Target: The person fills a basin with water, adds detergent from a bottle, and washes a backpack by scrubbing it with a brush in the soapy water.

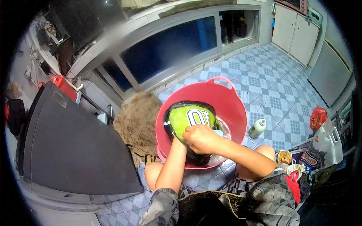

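A lime-green and black fabric bag (184,116) with white number lettering lies in a pink tub (232,103) between my knees. My right hand (201,139) is closed on the near edge of the green fabric, its knuckles upward. My left forearm (176,158) reaches into the bag or under its near side, so the fingers of my left hand are hidden. A small light-blue object (218,133) shows beside the bag, partly covered. Suds or wet film show low in the tub, to the right of the bag.
A bottle with a white cap (258,129) stands right of the tub on blue-grey tiles. A brown mat (138,122) lies to the left, by a large dark cabinet-like box (75,147). At right are a white carrier bag (328,145) and a red plastic bag (318,118).
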`<state>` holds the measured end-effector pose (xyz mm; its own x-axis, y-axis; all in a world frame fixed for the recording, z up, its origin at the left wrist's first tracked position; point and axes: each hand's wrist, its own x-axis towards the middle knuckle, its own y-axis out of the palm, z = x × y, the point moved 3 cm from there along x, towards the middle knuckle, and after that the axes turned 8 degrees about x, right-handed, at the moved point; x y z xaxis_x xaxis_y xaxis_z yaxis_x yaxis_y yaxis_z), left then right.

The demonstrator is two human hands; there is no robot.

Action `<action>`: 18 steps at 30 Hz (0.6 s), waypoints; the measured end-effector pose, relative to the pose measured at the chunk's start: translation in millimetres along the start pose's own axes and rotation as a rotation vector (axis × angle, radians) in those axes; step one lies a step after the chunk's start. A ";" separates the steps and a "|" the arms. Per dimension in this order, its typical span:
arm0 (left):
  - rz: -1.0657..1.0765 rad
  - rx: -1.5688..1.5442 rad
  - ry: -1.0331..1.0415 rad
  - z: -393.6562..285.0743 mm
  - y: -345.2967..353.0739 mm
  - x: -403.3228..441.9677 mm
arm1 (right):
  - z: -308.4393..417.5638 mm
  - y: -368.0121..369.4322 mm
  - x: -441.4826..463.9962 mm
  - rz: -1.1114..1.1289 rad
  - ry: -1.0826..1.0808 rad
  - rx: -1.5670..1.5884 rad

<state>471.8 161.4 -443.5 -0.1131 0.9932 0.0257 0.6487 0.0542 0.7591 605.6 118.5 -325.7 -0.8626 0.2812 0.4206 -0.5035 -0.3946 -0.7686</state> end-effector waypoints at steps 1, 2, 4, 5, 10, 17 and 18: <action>0.009 0.011 -0.008 -4.8 0.8 2.2 | -3.5 -4.5 -0.7 0.032 0.000 0.043; 0.019 0.023 -0.009 -12.5 3.6 4.0 | -8.4 -8.2 -2.0 0.127 0.062 0.066; 0.039 0.038 -0.011 -30.7 6.6 7.7 | -13.2 -26.3 -5.6 0.059 0.088 0.098; 0.046 0.044 -0.020 -35.6 5.9 7.5 | -16.5 -34.6 -6.8 -0.006 0.122 0.145; 0.089 0.040 -0.090 -6.5 3.3 2.2 | -45.3 -50.9 19.9 -0.689 0.306 0.060; 0.143 0.009 -0.156 30.3 8.3 5.3 | -59.4 -11.7 19.7 -0.548 0.516 -0.297; 0.146 0.005 -0.157 31.0 6.8 5.0 | -65.0 -11.1 20.6 -0.600 0.566 -0.157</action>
<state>499.0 169.9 -458.3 0.1003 0.9944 0.0333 0.6531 -0.0911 0.7518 596.7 185.5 -339.9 -0.2741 0.8175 0.5066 -0.8198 0.0768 -0.5675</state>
